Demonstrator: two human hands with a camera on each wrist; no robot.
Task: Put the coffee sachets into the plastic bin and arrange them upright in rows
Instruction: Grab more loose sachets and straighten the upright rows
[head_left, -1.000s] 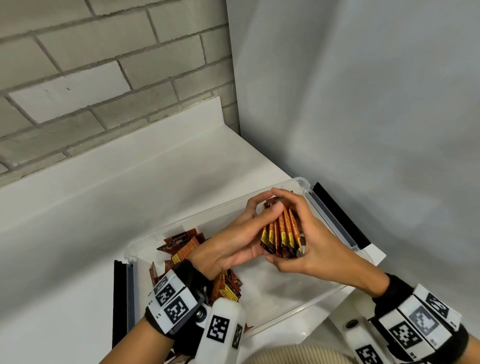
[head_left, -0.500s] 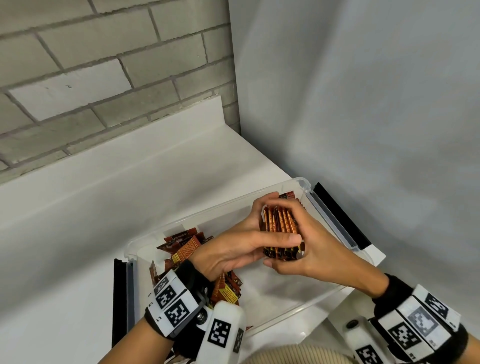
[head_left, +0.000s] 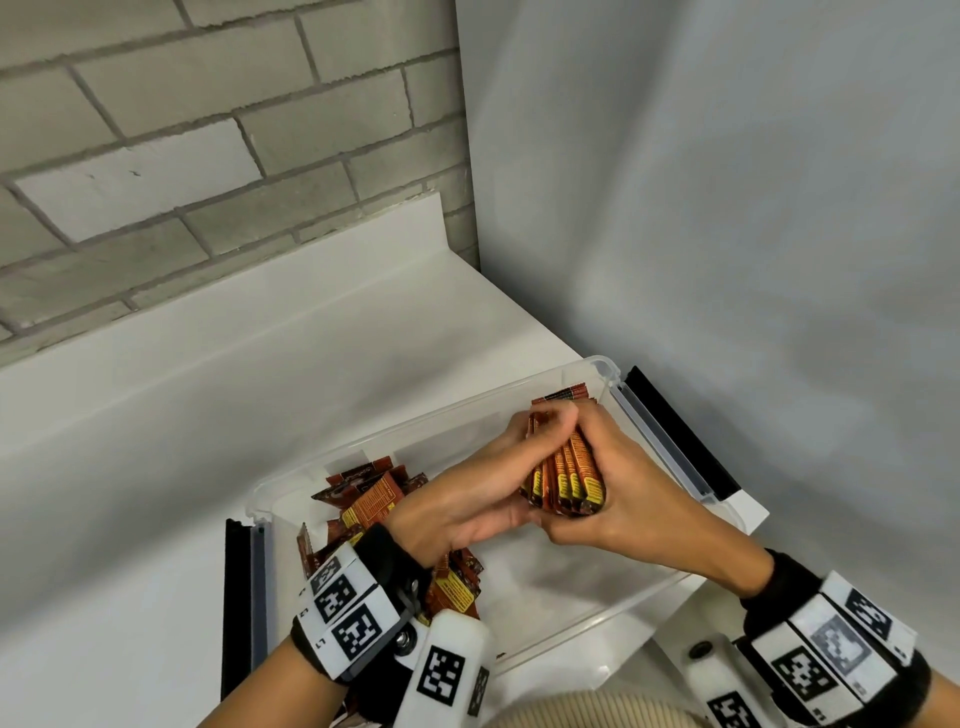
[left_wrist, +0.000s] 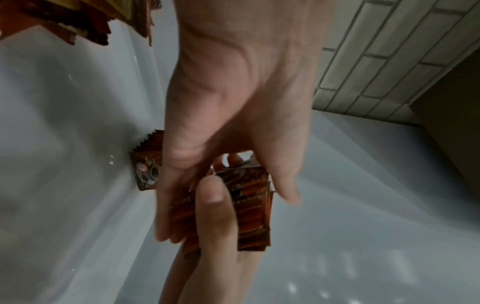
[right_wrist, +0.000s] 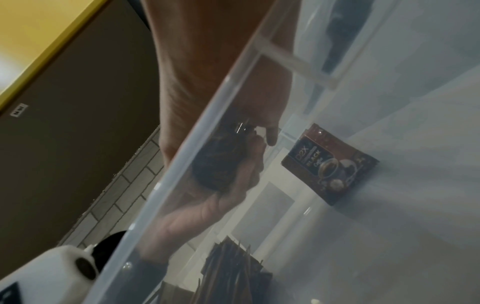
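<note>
Here the stack of coffee sachets (head_left: 566, 475), red-brown with orange and yellow printed edges, was held above the right end of the clear plastic bin (head_left: 597, 618). The right hand (head_left: 631, 499) cupped it from below, fingers curled round; the left hand (head_left: 467, 506) pinched its top. Loose sachets (head_left: 371, 501) lay heaped at the bin's left end.

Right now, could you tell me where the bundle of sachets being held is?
In the head view, the bundle of sachets is gripped between the left hand and right hand, over the right end of the plastic bin.
</note>
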